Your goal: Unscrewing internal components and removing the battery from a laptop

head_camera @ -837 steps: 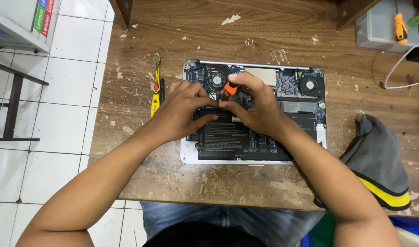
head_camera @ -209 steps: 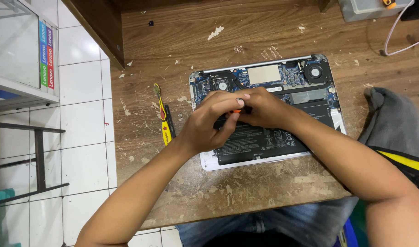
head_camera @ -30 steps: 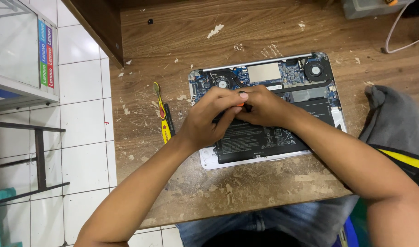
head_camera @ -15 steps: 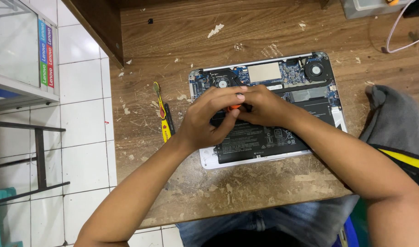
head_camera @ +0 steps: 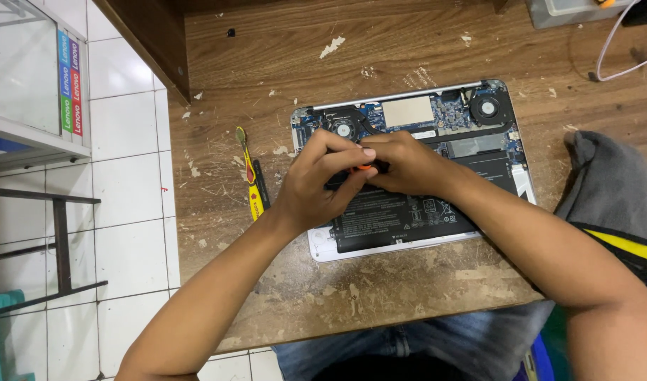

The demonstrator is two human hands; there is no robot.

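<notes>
- Beside the opened laptop, to its left, a yellow-handled tool and a dark tool lie on the wooden table; grey cloth sits at the right.
- Both hands meet over the laptop's middle: left hand and right hand pinch together on a small orange-tipped tool, mostly hidden by fingers.
- White floor tiles and a glass cabinet lie at the left.
</notes>
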